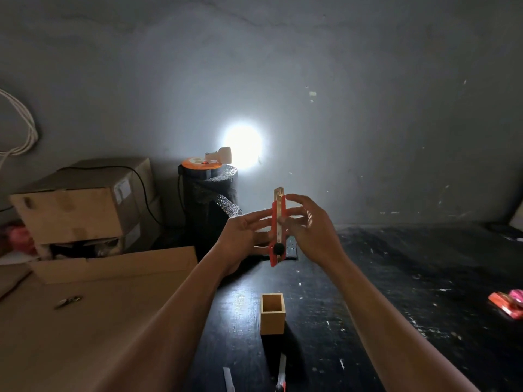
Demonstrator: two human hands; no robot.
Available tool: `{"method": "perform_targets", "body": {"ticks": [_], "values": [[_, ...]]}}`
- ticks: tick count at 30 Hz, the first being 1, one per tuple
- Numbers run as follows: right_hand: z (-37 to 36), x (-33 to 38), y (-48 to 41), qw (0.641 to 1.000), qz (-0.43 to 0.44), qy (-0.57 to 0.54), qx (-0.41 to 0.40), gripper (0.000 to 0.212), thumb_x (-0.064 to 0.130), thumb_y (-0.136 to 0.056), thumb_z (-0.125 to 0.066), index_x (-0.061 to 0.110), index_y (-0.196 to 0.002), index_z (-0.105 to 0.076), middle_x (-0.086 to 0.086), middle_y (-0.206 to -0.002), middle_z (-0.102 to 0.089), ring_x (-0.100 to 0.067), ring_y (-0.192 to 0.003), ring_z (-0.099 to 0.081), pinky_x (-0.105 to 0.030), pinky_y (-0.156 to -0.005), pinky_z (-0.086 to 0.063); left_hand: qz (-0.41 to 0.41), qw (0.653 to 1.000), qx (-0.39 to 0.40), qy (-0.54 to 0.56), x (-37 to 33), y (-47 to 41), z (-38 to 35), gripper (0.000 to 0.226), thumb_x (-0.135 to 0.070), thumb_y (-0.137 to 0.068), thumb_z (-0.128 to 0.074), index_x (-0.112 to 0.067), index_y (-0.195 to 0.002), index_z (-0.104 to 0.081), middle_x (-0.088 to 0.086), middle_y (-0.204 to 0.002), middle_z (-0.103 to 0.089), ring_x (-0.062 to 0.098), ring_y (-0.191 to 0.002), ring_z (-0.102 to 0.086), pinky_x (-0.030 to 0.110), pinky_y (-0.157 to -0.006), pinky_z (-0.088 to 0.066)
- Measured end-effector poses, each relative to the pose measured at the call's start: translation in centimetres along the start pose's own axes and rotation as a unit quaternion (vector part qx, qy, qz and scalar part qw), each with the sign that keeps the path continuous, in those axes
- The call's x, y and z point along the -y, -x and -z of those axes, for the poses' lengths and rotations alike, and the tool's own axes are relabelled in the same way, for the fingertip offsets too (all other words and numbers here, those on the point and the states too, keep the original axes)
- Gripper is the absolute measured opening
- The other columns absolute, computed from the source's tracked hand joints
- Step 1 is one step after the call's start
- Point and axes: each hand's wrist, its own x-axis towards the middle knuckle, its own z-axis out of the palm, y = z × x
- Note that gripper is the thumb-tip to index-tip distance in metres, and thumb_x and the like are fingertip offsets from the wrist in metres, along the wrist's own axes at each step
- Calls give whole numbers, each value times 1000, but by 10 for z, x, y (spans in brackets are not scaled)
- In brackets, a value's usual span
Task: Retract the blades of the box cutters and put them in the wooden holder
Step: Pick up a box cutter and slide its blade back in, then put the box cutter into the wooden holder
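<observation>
One red box cutter (276, 230), upright between both hands above the counter (396, 278): left hand (243, 236) fingers pinching its body, right hand (308, 224) fingers spread at 3 o'clock. Blade tip looks exposed; thumb the slider back. Wooden holder (272, 314) at 6 o'clock, empty.

just the one head-worn wide-angle view, looking forward and slightly down over a dark table (396, 278), hands close in at centre, wall straight ahead
</observation>
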Motion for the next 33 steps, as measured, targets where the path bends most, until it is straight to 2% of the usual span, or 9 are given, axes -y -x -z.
{"method": "perform_targets", "body": {"ticks": [4,8,14,16,19,22,26,30,33], "values": [[-1,0,-4,998,10,41,36,55,31,-91,-73,41,-139,-49,21,-103,-62,-1,-82,-67,-8,-65,-48,15,1000,0,-8,18,4,7,51,22,-88,-59,-5,-130,-68,19,-117,-78,42,-105,-74,38,-71,-66],[-8,-9,3,997,8,54,50,51,22,-91,-74,45,-130,-52,10,-106,-70,-11,-87,-71,-31,-79,-62,46,999,-6,-16,42,3,19,44,19,-88,-60,-3,-124,-70,19,-113,-79,36,-102,-78,42,-79,-65],[-20,-43,23,996,-10,79,45,51,20,-92,-72,33,-136,-52,-2,-107,-72,-20,-90,-73,-40,-76,-65,89,983,-76,-143,109,8,36,46,9,-88,-70,-4,-132,-66,10,-110,-74,22,-93,-73,28,-73,-60],[-24,-58,27,994,-31,85,54,48,14,-93,-70,29,-135,-52,-1,-99,-72,-18,-87,-72,-39,-76,-64,101,972,-80,-195,136,8,38,59,5,-83,-78,-8,-138,-62,13,-119,-72,24,-99,-72,27,-75,-60],[-32,-89,29,992,-45,108,54,52,2,-91,-66,30,-132,-52,-1,-92,-71,-13,-79,-71,-33,-67,-63,120,951,-70,-275,169,7,40,80,-8,-77,-87,-15,-148,-52,13,-131,-68,27,-116,-67,40,-95,-60],[-44,-126,29,991,-31,123,51,60,-9,-87,-61,31,-131,-52,-1,-94,-69,-11,-76,-70,-25,-59,-59,121,928,-68,-346,194,-1,40,89,-18,-74,-91,-17,-152,-48,11,-137,-66,26,-124,-64,41,-102,-56],[-66,-178,16,987,-21,151,52,55,-7,-87,-62,25,-130,-52,-7,-96,-71,-20,-77,-71,-40,-65,-64,140,909,-64,-387,229,-29,36,96,-21,-72,-92,-15,-154,-43,13,-147,-59,28,-133,-58,44,-109,-51],[-88,-225,3,987,-14,159,33,54,-8,-86,-61,22,-130,-54,-8,-98,-71,-22,-81,-70,-41,-67,-63,152,904,-59,-396,266,-62,33,105,-25,-73,-92,-14,-159,-33,14,-159,-45,31,-145,-44,49,-118,-41],[-104,-257,-5,989,-8,143,26,58,-9,-83,-62,22,-131,-54,-7,-103,-71,-22,-87,-69,-42,-74,-62,161,905,-58,-390,292,-80,29,110,-25,-74,-91,-10,-161,-26,15,-158,-43,30,-146,-40,40,-118,-36]]}}
